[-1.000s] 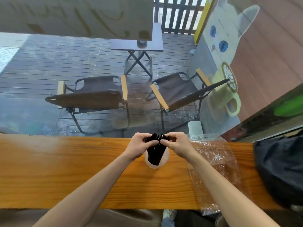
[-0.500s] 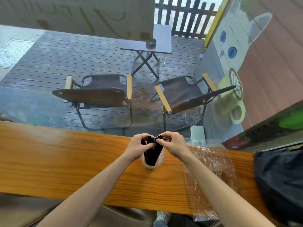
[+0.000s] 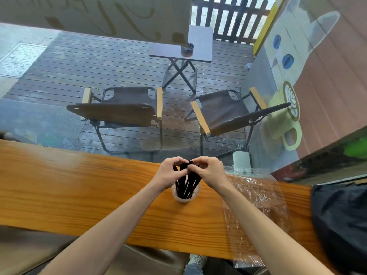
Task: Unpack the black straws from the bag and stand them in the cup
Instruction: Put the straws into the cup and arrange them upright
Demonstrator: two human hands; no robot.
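from the head view, the only one i have, both my hands are together over the cup (image 3: 186, 196), which stands on the wooden counter (image 3: 79, 191) just below and between my wrists. the black straws (image 3: 187, 185) are already down in it, their lower ends bunched at the bottom and their tops fanning up into my fingers. my left hand (image 3: 168, 173) curls around the tops from its side, thumb and fingers pinching a few of them, and my right hand (image 3: 208, 172) does the same from the other side, fingertips meeting the left ones right at the straw tips. i read this grip as a way to keep the bundle from splaying or tipping the light cup while i square the straws upright; holding them at the top gives me the most say over their lean. both forearms come in from the near edge and angle inward, wrists bent slightly down, knuckles up. the clear plastic bag (image 3: 256, 197) lies flat and crumpled on the counter just to the outside of my right forearm, part of it hanging over the near edge; it looks emptied, though glare makes that hard to confirm. beyond the right elbow sits a dark cloth bundle (image 3: 341, 221). i judge the unpacking done and only the final settling left.
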